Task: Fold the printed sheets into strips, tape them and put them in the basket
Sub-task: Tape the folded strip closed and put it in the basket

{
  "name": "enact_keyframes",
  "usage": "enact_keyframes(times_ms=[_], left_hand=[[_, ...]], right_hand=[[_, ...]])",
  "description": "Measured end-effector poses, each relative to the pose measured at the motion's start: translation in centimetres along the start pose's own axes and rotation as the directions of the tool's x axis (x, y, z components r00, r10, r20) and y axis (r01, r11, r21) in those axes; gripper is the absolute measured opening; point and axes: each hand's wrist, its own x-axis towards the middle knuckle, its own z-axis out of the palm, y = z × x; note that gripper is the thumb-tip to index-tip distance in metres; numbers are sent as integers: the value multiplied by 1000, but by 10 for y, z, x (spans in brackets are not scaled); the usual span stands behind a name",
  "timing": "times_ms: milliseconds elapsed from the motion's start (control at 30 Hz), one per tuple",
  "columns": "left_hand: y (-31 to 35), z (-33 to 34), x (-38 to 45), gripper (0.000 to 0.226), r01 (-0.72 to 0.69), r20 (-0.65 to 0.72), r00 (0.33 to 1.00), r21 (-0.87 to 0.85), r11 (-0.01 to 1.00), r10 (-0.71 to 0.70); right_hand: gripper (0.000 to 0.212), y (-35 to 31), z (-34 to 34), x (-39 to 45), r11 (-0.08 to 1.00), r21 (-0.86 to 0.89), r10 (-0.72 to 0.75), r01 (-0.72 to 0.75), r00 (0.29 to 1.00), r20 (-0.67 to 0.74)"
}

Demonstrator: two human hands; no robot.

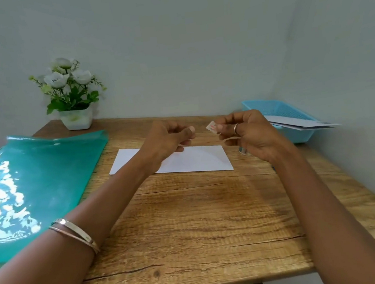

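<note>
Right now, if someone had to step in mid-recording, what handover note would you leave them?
Left hand: raised over the folded sheet, fingers curled; whether it holds tape is unclear.
Right hand: pinches a small tape tab; a clear tape roll seems to sit under it.
Folded sheet lies flat at the table's middle, no tape visible on it yet.
Blue basket, far right, already holds folded paper.
Green folder lies left.
Left: tape this strip, then put it in the basket.
</note>
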Motion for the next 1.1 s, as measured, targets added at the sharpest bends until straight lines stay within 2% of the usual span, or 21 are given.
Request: enact_keyframes(times_ms=[167, 333, 500, 700, 800, 900, 1000, 1100], left_hand=[[-1, 2, -2, 18, 30, 52, 998, -20, 999, -29], [0, -1, -2, 20, 64, 65, 996, -44, 997, -61], [1, 2, -3, 29, 15, 49, 999, -64, 998, -11], [-4, 8, -3, 34, -18, -32, 999, -90, 996, 15], [-6, 9, -3, 25, -1, -84, 996, -170, 986, -13], [-8, 10, -3, 17, 15, -79, 997, -164, 986, -28], [-9, 11, -2, 20, 23, -74, 997, -164, 986, -36], [-10, 13, 1, 22, 17, -57, 998, -168, 986, -27]], right_hand=[[10, 6, 10, 2, 987, -156, -7, 22, 996, 91], [10, 8, 19, 2, 962, -255, -82, 103, 992, 91], [13, 13, 26, 6, 971, -226, -83, 79, 997, -6], [14, 22, 39, 6, 996, -79, -55, 42, 984, -168], [11, 25, 43, 5, 996, -75, -51, 39, 984, -169], [13, 27, 43, 7, 993, -106, -74, 60, 988, -133], [19, 29, 41, 8, 988, -131, -93, 81, 992, -90], [17, 28, 37, 8, 997, -68, -52, 46, 995, -88]])
